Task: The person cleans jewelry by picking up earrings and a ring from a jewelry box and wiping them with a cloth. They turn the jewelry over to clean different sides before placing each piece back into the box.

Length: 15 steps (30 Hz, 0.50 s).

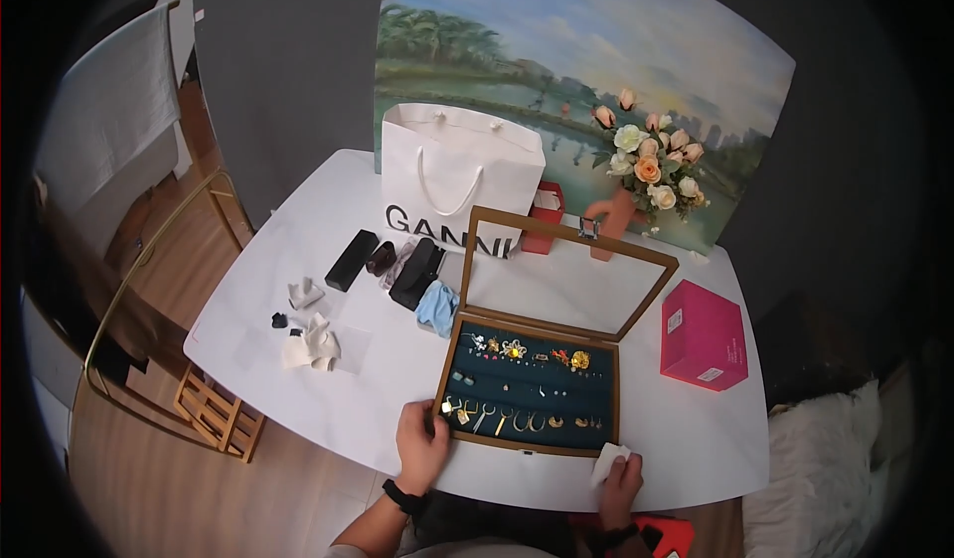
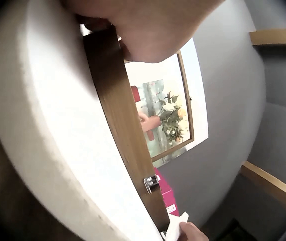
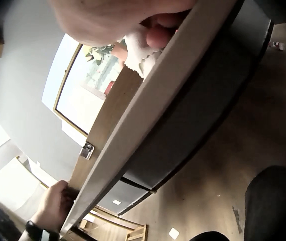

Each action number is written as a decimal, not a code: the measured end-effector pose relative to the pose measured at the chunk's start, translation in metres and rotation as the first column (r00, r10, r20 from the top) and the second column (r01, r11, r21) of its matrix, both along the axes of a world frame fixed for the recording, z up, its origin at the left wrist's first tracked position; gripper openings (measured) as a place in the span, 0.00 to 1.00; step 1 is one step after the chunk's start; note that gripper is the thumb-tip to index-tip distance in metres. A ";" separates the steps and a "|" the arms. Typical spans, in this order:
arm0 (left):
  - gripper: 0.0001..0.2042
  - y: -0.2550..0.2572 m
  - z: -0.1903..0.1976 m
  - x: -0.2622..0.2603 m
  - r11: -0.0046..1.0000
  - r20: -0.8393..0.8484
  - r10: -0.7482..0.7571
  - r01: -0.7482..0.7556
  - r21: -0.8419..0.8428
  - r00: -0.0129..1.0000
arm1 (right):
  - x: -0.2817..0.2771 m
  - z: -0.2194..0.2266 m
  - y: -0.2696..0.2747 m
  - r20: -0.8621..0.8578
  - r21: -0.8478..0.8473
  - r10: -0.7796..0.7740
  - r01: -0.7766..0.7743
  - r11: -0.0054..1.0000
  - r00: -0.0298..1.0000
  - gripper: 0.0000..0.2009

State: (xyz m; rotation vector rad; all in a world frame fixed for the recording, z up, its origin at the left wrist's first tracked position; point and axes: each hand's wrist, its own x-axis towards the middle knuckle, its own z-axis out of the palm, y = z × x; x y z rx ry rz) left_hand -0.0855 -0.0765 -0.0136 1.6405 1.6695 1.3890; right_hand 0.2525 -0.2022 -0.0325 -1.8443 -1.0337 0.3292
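Note:
A wooden jewelry box (image 1: 532,389) stands on the white table with its glass-paned lid (image 1: 566,272) raised. Rows of earrings (image 1: 517,421) and brooches (image 1: 514,349) lie on its dark green lining. My left hand (image 1: 422,447) grips the box at its front left corner, fingers curled round the edge. At the front right corner my right hand (image 1: 620,485) pinches a white cloth (image 1: 608,462) with a zigzag edge, up against the wood. The metal front latch (image 2: 152,184) shows between both hands in the left wrist view.
Behind the box are a white paper bag (image 1: 462,151), a red box (image 1: 543,222) and a flower vase (image 1: 610,222). A pink box (image 1: 704,335) sits to the right. Leftward lie a blue cloth (image 1: 437,306), black cases (image 1: 352,260), sunglasses (image 1: 381,258) and crumpled cloths (image 1: 314,345).

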 end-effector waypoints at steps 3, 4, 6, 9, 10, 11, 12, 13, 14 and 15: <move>0.15 0.001 -0.006 -0.013 0.995 -0.045 -0.051 0.046 -0.091 0.998 | 0.003 -0.003 -0.001 -0.017 0.032 0.020 -0.020 0.999 1.000 0.12; 0.15 0.009 -0.002 -0.016 0.988 -0.079 -0.071 0.059 -0.142 0.994 | 0.007 -0.007 0.004 -0.033 0.047 0.031 -0.030 0.998 0.999 0.12; 0.17 0.020 0.032 -0.019 0.959 -0.170 -0.149 0.101 -0.266 0.974 | 0.007 -0.011 0.000 -0.020 0.049 0.018 -0.017 0.999 1.000 0.12; 0.15 0.060 0.074 -0.004 0.958 -0.319 -0.231 0.158 -0.238 0.919 | 0.009 -0.013 0.001 -0.005 0.083 0.026 -0.026 0.996 1.000 0.11; 0.15 0.076 0.080 0.002 0.962 -0.367 -0.221 0.140 -0.234 0.903 | 0.008 -0.013 -0.001 -0.005 0.098 0.026 -0.026 0.995 1.000 0.10; 0.14 0.095 0.077 0.011 0.967 -0.419 -0.208 0.122 -0.223 0.884 | 0.010 -0.019 0.001 -0.026 0.101 0.033 -0.031 0.994 0.999 0.10; 0.15 0.109 0.072 0.016 0.965 -0.453 -0.207 0.105 -0.240 0.867 | 0.011 -0.020 0.001 -0.045 0.103 0.033 -0.028 0.994 0.998 0.10; 0.15 0.123 0.066 0.020 0.963 -0.485 -0.208 0.089 -0.256 0.850 | 0.011 -0.018 0.000 -0.064 0.104 0.032 -0.025 0.994 0.997 0.10; 0.15 0.132 0.059 0.024 0.960 -0.515 -0.208 0.073 -0.271 0.832 | 0.011 -0.015 -0.001 -0.091 0.089 0.019 -0.011 0.996 0.996 0.11; 0.15 0.139 0.054 0.028 0.962 -0.525 -0.213 0.085 -0.258 0.824 | 0.013 -0.014 -0.002 -0.087 0.078 0.019 -0.012 0.997 0.996 0.10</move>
